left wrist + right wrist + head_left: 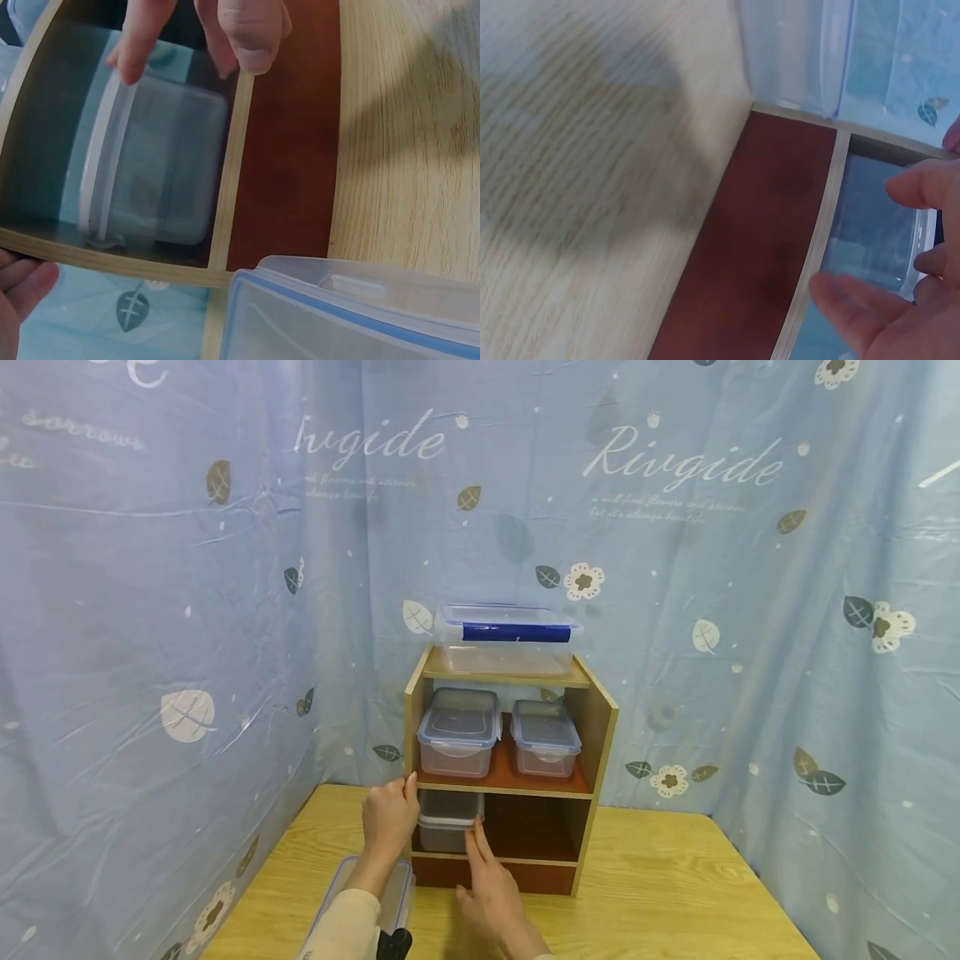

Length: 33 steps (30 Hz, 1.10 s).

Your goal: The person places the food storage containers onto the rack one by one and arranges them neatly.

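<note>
A small wooden shelf unit (603, 718) stands on the table. On its lower level, at the left, sits a clear lidded food container (442, 835). My right hand (491, 889) is at that container's front right corner, fingers extended and thumb apart; in the left wrist view a fingertip touches the lid's edge. My left hand (390, 818) holds the front edge of the left side panel (112, 257), fingers bent; part of it lies outside the left wrist view. The container (161, 161) rests inside the compartment, its back part shaded.
Two lidded containers, one larger (459, 735) and one smaller (545, 739), sit on the middle level. A wide container with a blue clasp (517, 633) stands on top. Another clear container (393, 902) is on the table (660, 893) left of the unit, partly behind my left forearm.
</note>
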Available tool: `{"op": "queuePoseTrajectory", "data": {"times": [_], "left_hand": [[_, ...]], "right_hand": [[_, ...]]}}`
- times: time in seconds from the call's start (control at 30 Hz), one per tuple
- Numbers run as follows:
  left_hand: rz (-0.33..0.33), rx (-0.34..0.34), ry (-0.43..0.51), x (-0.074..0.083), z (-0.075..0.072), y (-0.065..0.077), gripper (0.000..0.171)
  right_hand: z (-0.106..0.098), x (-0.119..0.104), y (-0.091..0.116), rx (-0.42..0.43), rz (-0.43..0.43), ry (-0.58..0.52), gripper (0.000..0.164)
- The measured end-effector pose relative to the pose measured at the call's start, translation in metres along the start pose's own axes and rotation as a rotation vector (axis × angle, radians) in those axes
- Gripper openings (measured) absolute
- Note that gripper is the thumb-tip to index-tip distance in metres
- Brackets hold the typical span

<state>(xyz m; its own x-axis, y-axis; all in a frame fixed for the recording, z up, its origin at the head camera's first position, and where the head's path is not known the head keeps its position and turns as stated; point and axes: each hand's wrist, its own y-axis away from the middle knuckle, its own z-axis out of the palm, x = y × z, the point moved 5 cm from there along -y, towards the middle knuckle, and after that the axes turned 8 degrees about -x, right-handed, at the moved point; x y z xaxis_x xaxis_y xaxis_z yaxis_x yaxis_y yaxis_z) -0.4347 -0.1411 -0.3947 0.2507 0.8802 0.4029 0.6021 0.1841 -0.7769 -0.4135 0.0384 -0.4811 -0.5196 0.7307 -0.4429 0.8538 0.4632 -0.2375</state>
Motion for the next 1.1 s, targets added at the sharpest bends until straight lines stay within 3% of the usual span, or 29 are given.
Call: {"op": "queuePoseTrajectory", "data": {"times": [0.53,0.67,0.83,1.1], "left_hand": [[0.000,-0.001,0.016,0.005,0.003,0.005,0.049],[-0.005,0.012,0.004,0.003,0.003,0.005,0.048],[-0.006,0.014,0.011,0.002,0.002,0.005,0.050],[0.009,0.024,0.014,0.002,0.002,0.004,0.050]], "right_hand": [[-0.001,0.011,-0.010,-0.040,0.053,0.012,0.069],[0.000,0.013,-0.007,0.036,0.090,-0.069,0.070],[0.012,0.022,0.005,0.151,0.179,-0.229,0.059],[0.028,0.036,0.018,0.181,0.243,-0.314,0.048]]}}
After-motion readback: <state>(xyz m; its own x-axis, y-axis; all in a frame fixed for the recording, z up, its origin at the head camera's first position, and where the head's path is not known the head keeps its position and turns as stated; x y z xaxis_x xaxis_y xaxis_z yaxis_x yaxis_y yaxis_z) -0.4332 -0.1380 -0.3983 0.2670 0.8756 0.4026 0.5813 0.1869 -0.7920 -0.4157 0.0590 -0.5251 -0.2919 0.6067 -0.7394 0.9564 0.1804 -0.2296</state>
